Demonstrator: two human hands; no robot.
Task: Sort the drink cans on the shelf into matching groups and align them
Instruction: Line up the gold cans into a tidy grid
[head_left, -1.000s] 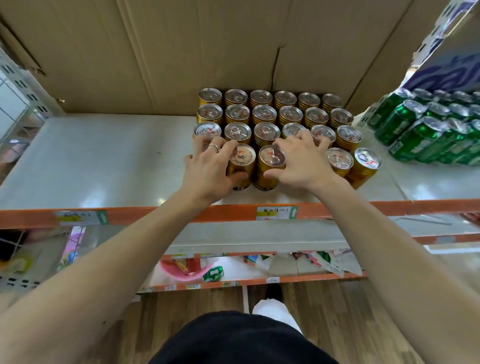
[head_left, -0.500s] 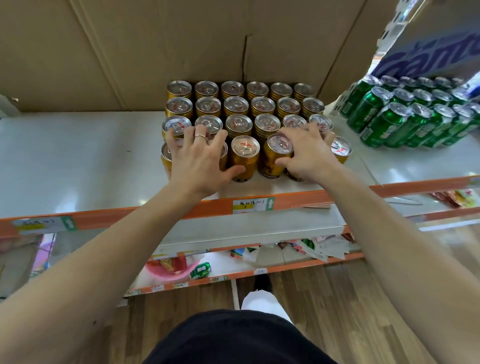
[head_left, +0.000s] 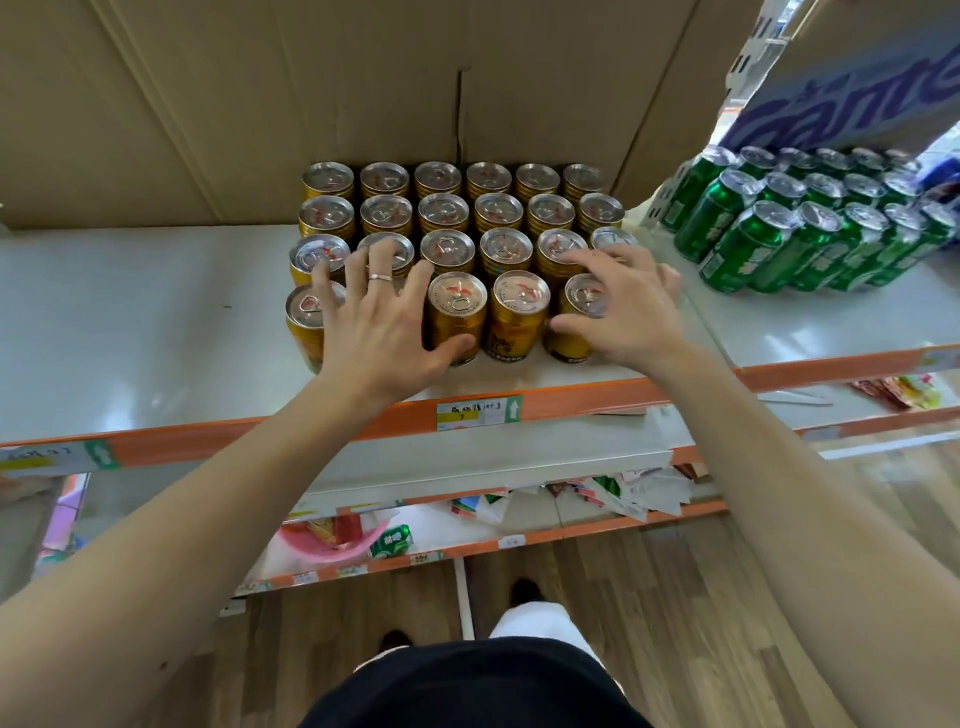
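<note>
Head view: the gold cans (head_left: 457, 228) are seen at the centre of the frame, packed upright in four close rows on the white shelf (head_left: 130, 322), backed against cardboard (head_left: 311, 78). Glossy gold bodies and silver pull-tab lids with red marks are shown. The left hand (head_left: 384, 332) is laid over the front rows with fingers spread wide, its thumb against a front can's side. The right hand (head_left: 628, 312) is spread loosely over the row's right end. Green cans (head_left: 810, 234) are grouped at the upper right.
</note>
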